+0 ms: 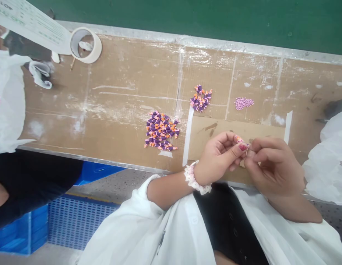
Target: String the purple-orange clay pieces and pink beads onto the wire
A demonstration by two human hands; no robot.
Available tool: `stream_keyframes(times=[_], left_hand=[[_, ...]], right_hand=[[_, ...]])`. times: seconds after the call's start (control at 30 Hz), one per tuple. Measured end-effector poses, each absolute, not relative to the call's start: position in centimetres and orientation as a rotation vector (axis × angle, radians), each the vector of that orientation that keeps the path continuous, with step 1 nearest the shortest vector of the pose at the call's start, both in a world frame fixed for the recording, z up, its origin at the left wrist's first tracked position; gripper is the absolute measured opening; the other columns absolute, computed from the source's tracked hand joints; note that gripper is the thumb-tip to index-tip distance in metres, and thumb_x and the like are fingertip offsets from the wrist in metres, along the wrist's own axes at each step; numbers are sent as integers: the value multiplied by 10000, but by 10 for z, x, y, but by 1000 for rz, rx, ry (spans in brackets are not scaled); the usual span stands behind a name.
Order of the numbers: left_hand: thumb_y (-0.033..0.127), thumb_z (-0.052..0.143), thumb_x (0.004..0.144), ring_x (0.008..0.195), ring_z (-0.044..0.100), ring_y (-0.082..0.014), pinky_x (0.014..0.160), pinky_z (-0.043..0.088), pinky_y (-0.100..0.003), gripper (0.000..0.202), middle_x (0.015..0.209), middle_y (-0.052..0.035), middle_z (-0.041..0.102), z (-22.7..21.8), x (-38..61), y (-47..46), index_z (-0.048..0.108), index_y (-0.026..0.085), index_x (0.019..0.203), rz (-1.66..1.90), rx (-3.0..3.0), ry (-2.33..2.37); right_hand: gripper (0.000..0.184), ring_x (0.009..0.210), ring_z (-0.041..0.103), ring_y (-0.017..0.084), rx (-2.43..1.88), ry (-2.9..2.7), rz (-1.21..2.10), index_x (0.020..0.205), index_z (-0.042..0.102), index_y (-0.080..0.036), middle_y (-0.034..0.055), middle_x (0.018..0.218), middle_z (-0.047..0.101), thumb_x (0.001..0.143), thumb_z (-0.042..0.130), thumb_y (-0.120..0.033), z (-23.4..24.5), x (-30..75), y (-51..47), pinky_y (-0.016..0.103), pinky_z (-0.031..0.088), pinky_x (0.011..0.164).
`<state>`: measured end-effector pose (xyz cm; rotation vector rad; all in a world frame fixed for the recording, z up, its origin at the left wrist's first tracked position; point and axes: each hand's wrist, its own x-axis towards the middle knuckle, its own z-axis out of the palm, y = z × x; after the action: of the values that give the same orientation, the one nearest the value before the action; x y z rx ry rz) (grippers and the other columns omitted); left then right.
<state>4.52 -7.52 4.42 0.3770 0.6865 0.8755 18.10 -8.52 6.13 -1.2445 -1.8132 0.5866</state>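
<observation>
My left hand (222, 154), with a lacy scrunchie at its wrist, pinches a small doll figurine (238, 139); only its orange and pink end shows past the fingers. Against those fingertips, my right hand (272, 162) is closed in a pinch, and whatever it holds is too small or hidden to make out. Both hands are over a cardboard sheet (237, 127) taped to the table. Beyond them lies a heap of tiny pink-purple pieces (244, 103). A small group of purple and orange figurines (200, 98) and a larger pile of figurines (161, 130) are to the left.
A roll of masking tape (95, 51) stands at the table's far left beside a printed sheet (35, 27). White cloth or sleeves are at both sides. Strips of white tape (188, 136) flank the cardboard. Blue crates (79, 221) sit below the table edge.
</observation>
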Motion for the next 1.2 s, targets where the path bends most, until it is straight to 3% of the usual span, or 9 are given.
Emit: stream_keyframes(times=[0.33, 0.6, 0.87, 1.2], left_hand=[[413, 753, 758, 472, 426, -20, 393, 348, -140, 354, 636, 42, 539, 47, 42, -74, 512, 156, 798, 821, 336, 593], [368, 690, 828, 518, 447, -32, 425, 364, -145, 272, 673, 33, 521, 45, 40, -76, 516, 159, 830, 863, 435, 536], [408, 641, 860, 559, 440, -41, 478, 378, -159, 270, 751, 14, 505, 43, 36, -73, 489, 186, 887, 905, 594, 488], [318, 593, 902, 593, 459, -37, 531, 401, -158, 159, 804, 12, 494, 44, 33, -72, 494, 194, 912, 924, 641, 429]], right_hand=[[288, 584, 570, 96, -1097, -1987, 453, 704, 454, -222, -7, 778, 599, 755, 623, 4, 73, 189, -80, 250, 489, 498], [329, 583, 591, 105, -1064, -2066, 362, 701, 438, -232, -14, 760, 590, 741, 633, 30, 78, 189, -82, 272, 491, 494], [302, 673, 624, 142, -1085, -1990, 318, 774, 504, -247, -5, 817, 619, 725, 666, 4, 74, 192, -84, 309, 522, 550], [299, 664, 615, 139, -1060, -1995, 292, 884, 549, -233, 11, 824, 621, 732, 685, -15, 71, 191, -81, 306, 505, 555]])
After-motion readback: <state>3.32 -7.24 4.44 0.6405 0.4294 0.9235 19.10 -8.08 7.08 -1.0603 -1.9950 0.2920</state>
